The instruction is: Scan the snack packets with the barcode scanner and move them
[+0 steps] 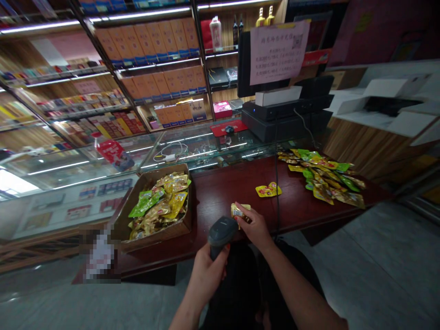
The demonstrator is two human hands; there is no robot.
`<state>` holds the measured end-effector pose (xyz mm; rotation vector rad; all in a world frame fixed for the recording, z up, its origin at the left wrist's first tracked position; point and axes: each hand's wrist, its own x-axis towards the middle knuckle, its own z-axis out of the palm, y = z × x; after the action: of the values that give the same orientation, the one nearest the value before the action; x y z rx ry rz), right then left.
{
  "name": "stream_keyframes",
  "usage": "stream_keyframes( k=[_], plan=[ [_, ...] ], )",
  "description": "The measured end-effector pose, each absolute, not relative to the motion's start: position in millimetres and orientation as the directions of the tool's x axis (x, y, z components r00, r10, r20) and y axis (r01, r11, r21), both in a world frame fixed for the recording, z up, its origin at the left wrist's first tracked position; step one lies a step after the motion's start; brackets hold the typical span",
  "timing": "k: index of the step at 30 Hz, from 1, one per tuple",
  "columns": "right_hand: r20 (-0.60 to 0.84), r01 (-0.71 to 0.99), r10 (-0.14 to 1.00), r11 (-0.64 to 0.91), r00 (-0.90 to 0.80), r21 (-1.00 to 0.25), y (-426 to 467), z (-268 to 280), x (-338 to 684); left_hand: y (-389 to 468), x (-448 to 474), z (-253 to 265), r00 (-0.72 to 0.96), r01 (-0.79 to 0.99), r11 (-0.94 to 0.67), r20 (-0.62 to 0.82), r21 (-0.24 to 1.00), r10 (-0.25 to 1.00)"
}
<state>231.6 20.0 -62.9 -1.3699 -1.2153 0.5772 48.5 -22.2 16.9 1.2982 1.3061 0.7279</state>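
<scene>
Scanner [223, 230], dark and handheld, is gripped by the handle in the left hand [208, 269], whose fingers I see wrapped around it. The right hand [255, 228] pinches a gold packet [238, 211] between thumb and fingers, near the front edge of the dark red table [215, 190]. The scanner's head lies just beside this packet; I cannot tell whether the two touch, nor whether the packet rests on the wood.

Beyond the right hand, a yellow packet [264, 190] lies flat on the tabletop, with a black cable [277, 142] crossing in front of it from my viewpoint. To the left I note an open cardboard box [160, 239] filled with gold, yellow and green packets [161, 208]; to the right, a loose pile of similar packets [328, 176]. Behind the table runs a glass counter [202, 154], bearing a monitor [244, 68].
</scene>
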Motion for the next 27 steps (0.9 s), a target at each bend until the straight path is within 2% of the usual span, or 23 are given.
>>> stream_keyframes(
  k=[8, 13, 17, 19, 21, 24, 27],
  plan=[
    [0.201, 0.24, 0.914, 0.12, 0.352, -0.963, 16.4, -60.8, 231.8, -20.9, 47.3, 17.7, 0.152, 0.212, 0.23, -0.265, 0.95, 0.952],
    [0.003, -0.072, 0.922, 0.033, 0.387, -0.997, 28.7, -65.7, 230.1, -32.3, 29.5, 12.7, 0.127, 0.145, 0.245, -0.263, 0.959, 0.956],
    [0.078, -0.239, 0.965, 0.14, 0.251, -0.961, 80.2, -31.1, 190.6, -42.3, 12.2, 13.6, 0.103, 0.114, 0.229, -0.241, 0.967, 0.965],
    [0.098, -0.297, 0.983, 0.14, 0.153, -0.945, 120.6, -3.9, 155.3, -45.5, 5.7, 16.5, 0.095, 0.114, 0.221, -0.232, 0.969, 0.968],
    [0.082, -0.27, 0.994, 0.1, 0.076, -0.958, 161.8, 21.8, 120.2, -47.4, 0.3, 20.0, 0.099, 0.126, 0.203, -0.216, 0.971, 0.971],
    [0.141, -0.052, 0.981, 0.149, 0.132, -0.988, 203.2, 42.3, 94.4, -47.7, -6.2, 22.7, 0.088, 0.148, 0.176, -0.19, 0.973, 0.978],
    [0.192, 0.101, 0.956, 0.173, 0.22, -0.98, 200.0, 30.2, 119.9, -45.8, -9.7, 19.1, 0.085, 0.142, 0.178, -0.191, 0.974, 0.978]
  ],
)
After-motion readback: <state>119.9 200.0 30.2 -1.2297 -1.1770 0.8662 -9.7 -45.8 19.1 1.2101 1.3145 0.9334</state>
